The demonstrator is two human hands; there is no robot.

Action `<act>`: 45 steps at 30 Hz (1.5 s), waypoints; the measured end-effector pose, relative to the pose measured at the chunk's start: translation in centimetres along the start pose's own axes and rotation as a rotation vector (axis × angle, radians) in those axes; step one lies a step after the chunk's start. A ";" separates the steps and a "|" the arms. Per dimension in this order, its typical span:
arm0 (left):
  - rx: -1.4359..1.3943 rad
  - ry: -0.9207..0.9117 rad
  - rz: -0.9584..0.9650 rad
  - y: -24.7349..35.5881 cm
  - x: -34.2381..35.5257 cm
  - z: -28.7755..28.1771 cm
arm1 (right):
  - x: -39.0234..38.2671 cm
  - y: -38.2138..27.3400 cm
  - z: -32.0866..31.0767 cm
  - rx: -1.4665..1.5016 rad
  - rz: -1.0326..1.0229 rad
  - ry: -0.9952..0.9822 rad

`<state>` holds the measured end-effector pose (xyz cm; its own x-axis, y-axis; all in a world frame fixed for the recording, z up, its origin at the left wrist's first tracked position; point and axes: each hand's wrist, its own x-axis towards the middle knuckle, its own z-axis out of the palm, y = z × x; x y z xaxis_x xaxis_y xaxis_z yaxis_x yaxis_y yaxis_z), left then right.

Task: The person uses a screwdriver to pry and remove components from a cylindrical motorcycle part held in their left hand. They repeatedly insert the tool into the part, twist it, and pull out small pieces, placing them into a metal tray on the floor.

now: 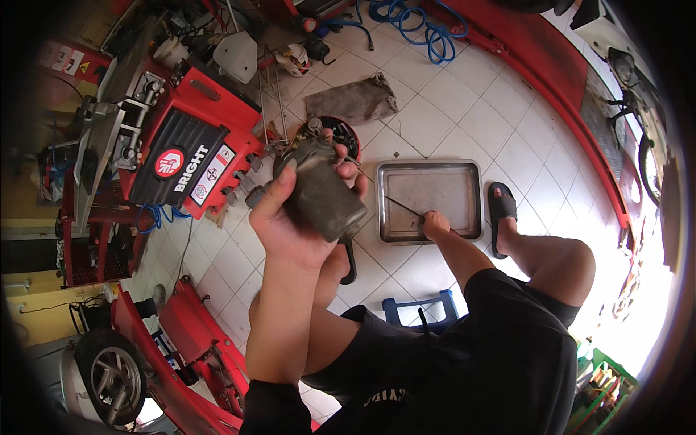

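My left hand (293,206) is wrapped round a dark grey starter motor (325,194), raised high and close to me. Its rounded body tilts down to the right, and my thumb and fingers grip its upper end. Lower and to the right, my right hand (437,225) is closed on a thin dark rod-like tool (403,206). The handle is hidden in my fist, and the rod points up and left over a shallow metal tray (429,164). Behind the motor, a round red container (357,139) with small dark parts inside is partly covered.
A red machine (190,134) stands at the left. A dirty grey cloth (351,100) lies on the tiles beyond the container. Blue hose (435,45) coils at the top, near a red lift frame (573,94). A blue stool (420,310) is under me; a wheel (110,377) is lower left.
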<state>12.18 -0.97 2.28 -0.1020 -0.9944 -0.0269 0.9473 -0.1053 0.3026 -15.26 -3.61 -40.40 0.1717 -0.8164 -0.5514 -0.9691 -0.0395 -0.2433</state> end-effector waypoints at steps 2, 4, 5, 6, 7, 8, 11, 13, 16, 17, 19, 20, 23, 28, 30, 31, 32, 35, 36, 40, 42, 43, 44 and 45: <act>-0.146 0.069 0.033 0.2 -0.2 -0.2 | 0.6 0.1 -0.2 0.023 -0.001 0.037; -0.128 0.160 0.111 0.1 -0.2 0.7 | 0.2 0.8 -0.7 0.089 0.000 0.065; -0.172 0.193 0.127 0.2 0.0 0.9 | 0.3 1.2 -1.1 0.156 -0.006 0.082; -0.213 0.216 0.148 0.5 0.1 1.3 | 0.6 1.1 -2.2 0.223 -0.021 0.107; -0.243 0.198 0.137 0.7 0.1 1.2 | 0.6 1.1 -3.2 0.279 -0.047 0.143; -0.218 0.229 0.169 0.6 0.3 1.2 | 0.6 1.3 -4.3 0.335 -0.071 0.180; -0.189 0.303 0.239 -0.3 0.9 1.7 | 0.4 0.9 -11.0 0.456 -0.100 0.252; -0.249 0.271 0.229 -0.3 0.5 1.7 | -1.9 -1.8 -17.8 0.556 -0.129 0.250; -0.341 0.186 0.149 -0.9 -0.1 1.5 | -8.1 -6.7 -28.8 0.887 -0.053 0.136; -0.368 0.156 0.115 -1.5 0.3 1.9 | -9.3 -6.9 -31.1 0.989 -0.161 0.140; -0.405 0.054 0.034 -2.6 0.6 2.2 | -12.9 -8.2 -34.6 1.192 -0.361 0.126; -0.414 -0.024 -0.017 -3.1 0.6 2.2 | -15.7 -9.4 -36.1 1.295 -0.452 0.113; -0.431 -0.068 -0.103 -4.9 0.3 3.2 | -23.7 -11.9 -39.1 1.266 -0.568 0.116; -0.079 0.078 -0.027 -8.1 0.4 3.8 | -26.3 -12.4 -39.5 1.166 -0.653 0.177; 0.073 0.089 -0.017 -8.8 0.9 3.1 | -24.8 -11.8 -38.7 1.172 -0.625 0.195; 0.149 0.094 -0.006 -9.0 1.1 2.7 | -24.8 -11.7 -39.0 1.187 -0.596 0.165; 0.167 0.105 -0.007 -9.2 1.2 2.3 | -24.8 -11.6 -39.1 1.202 -0.568 0.133; 0.238 0.088 -0.004 -9.8 1.7 2.3 | -24.0 -11.1 -39.1 1.213 -0.546 0.146; 0.274 0.062 -0.001 -10.1 1.8 2.3 | -23.8 -11.0 -39.0 1.231 -0.552 0.163; 0.369 0.006 0.014 -10.5 2.0 2.1 | -23.6 -10.9 -38.6 1.303 -0.579 0.205; 0.383 0.026 0.037 -10.7 1.9 2.3 | -23.7 -10.8 -38.7 1.300 -0.565 0.186; 0.394 0.036 0.051 -10.6 1.9 2.4 | -23.8 -10.6 -38.9 1.280 -0.546 0.163; 0.412 0.017 0.070 -10.5 1.9 2.1 | -23.9 -10.5 -39.1 1.260 -0.527 0.140; 0.429 -0.005 0.091 -10.4 2.0 1.7 | -24.2 -10.5 -39.3 1.257 -0.530 0.139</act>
<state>1.63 -1.88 0.68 -0.0261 -0.9994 0.0228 0.7410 -0.0040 0.6715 -16.17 -6.09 6.84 0.3768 -0.9208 -0.1007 0.0308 0.1211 -0.9922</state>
